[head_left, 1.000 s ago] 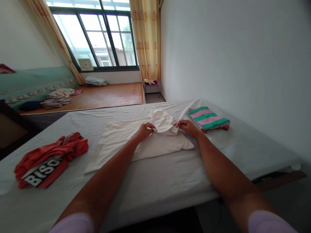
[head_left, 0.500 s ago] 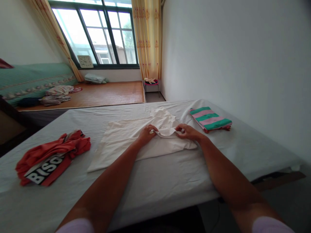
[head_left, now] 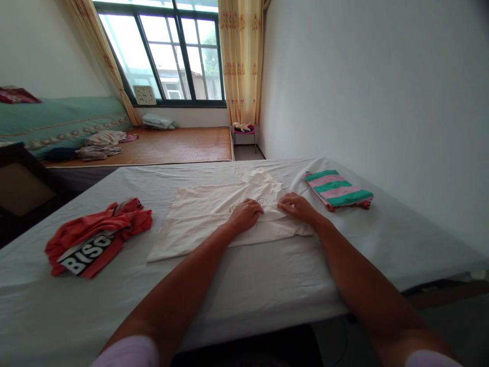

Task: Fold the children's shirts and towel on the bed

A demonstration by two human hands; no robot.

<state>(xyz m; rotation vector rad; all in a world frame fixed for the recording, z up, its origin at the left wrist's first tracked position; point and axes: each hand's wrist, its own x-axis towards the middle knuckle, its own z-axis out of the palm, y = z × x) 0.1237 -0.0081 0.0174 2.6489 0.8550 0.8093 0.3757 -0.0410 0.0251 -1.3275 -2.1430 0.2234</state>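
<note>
A white T-shirt (head_left: 202,216) with small dark prints lies spread and wrinkled in front of me. My left hand (head_left: 247,213) is closed on its cloth near the middle, back of the hand up, the thumb mostly hidden. Close by on the right, my right hand (head_left: 297,207) pinches the same shirt between thumb and fingers. A low fold of cloth runs between the two hands, just below a print.
A crumpled red garment (head_left: 100,235) with BISO lettering lies at left. At right rests a folded green-and-pink striped cloth (head_left: 339,188), near the wall (head_left: 362,102). The pale sheet (head_left: 267,295) covers the table; behind it stands a bed (head_left: 183,145) with clothes.
Both hands have come slightly closer together and lower. The raised fold of white cloth between them now lies flatter on the shirt. My view has shifted a little left.
</note>
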